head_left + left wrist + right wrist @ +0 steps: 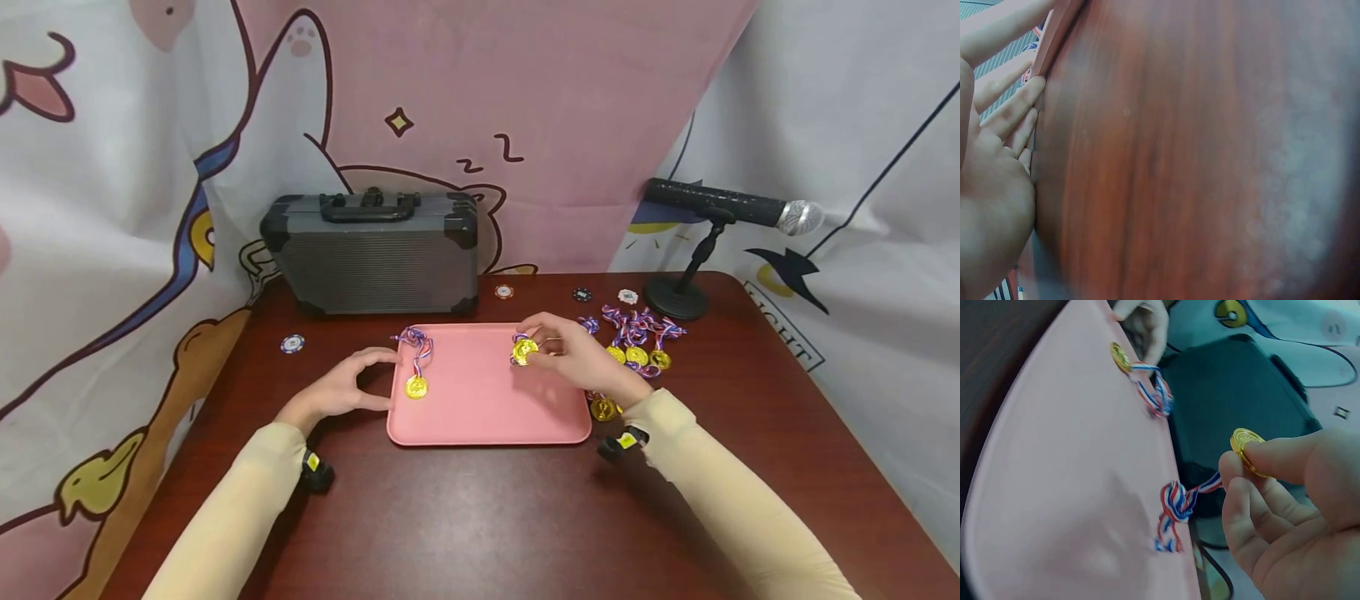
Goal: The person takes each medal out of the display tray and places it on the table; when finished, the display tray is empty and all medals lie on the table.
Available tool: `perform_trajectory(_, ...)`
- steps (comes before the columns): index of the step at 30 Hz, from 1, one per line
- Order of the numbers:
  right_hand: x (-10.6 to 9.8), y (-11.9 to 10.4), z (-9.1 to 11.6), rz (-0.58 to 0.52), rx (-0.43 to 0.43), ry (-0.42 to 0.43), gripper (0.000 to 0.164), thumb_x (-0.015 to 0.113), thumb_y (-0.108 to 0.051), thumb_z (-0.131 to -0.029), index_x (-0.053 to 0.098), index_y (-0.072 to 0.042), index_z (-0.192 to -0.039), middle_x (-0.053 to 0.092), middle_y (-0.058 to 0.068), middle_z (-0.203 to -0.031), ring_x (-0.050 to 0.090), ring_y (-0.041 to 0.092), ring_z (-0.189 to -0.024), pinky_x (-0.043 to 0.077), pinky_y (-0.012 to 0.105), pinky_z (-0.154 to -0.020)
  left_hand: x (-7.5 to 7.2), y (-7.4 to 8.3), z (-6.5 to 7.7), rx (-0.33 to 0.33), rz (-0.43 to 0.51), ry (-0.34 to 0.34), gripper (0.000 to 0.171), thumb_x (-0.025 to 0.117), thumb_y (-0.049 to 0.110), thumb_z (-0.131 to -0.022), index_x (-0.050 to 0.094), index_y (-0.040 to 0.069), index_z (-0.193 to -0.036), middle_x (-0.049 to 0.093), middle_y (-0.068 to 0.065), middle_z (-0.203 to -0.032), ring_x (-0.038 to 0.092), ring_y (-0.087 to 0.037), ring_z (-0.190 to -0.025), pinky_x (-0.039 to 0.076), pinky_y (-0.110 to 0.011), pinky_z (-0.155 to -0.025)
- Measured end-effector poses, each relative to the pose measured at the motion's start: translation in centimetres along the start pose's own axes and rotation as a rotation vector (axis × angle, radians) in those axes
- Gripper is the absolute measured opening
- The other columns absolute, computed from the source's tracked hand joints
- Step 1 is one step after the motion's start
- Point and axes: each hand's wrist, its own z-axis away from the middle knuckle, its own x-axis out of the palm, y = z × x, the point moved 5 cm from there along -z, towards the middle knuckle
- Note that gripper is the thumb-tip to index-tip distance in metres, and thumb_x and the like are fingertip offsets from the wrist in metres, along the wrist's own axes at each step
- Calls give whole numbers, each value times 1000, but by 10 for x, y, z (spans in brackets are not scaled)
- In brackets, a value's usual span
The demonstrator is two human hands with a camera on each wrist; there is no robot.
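Note:
A gold medal (525, 351) is pinched between thumb and fingers of my right hand (581, 354), above the right part of the pink tray (472, 408). Its striped ribbon (1175, 503), red, white and blue, hangs bunched below in the right wrist view. Another gold medal (416, 387) lies at the tray's left side, its ribbon (415, 340) gathered near the upper left corner. My left hand (341, 387) touches the tray's left edge, thumb and fingers spread apart. In the left wrist view the fingertips (1036, 84) meet the tray rim.
Several medals (636, 357) with tangled ribbons lie right of the tray, one medal (602, 408) partly under my right forearm. Behind stand a grey case (378, 267) and a microphone (720, 204) on a stand. Poker chips (292, 343) are scattered on the dark table (480, 517).

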Motion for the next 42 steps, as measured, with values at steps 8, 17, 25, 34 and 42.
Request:
perform_trajectory(8, -50, 6, 41, 37, 57, 85, 38, 78, -3, -94, 66, -5, -130, 71, 15, -102, 70, 36, -87, 59, 27, -71, 1, 0, 2, 20, -6, 2, 75, 96, 25, -77, 63, 13, -143, 54, -9, -151, 41, -31, -145, 26, -59, -122)
perform_trajectory(17, -103, 1, 82, 177, 102, 200, 43, 78, -5, -95, 63, -4, -135, 69, 14, -108, 69, 16, -87, 58, 25, -66, 1, 2, 2, 35, 14, 5, 73, 96, 21, -77, 63, 11, -142, 55, -12, -151, 41, -33, -146, 25, -60, -122)
perform_trajectory(25, -144, 4, 114, 212, 160, 331, 37, 77, 0, -94, 64, -6, -129, 72, 6, -104, 71, 9, -84, 59, 23, -67, 1, 3, 2, 21, 2, 0, 75, 96, 22, -77, 63, 13, -143, 54, -10, -151, 41, -32, -146, 26, -59, -122)
perform_trajectory(34, -151, 44, 142, 193, 191, 249, 39, 75, -1, -96, 60, 1, -132, 72, 13, -104, 74, 13, -83, 62, 25, -69, 1, 1, 2, -27, 4, -10, 75, 95, 28, -77, 62, 18, -144, 52, -6, -153, 38, -30, -148, 24, -61, -123)
perform_trajectory(42, -130, 79, 153, 137, 257, 137, 35, 75, -3, -97, 62, 1, -129, 73, 20, -105, 75, 23, -84, 63, 31, -71, 0, 1, 0, -1, -14, 0, 75, 95, 25, -77, 62, 15, -144, 53, -8, -152, 40, -31, -146, 26, -60, -122)
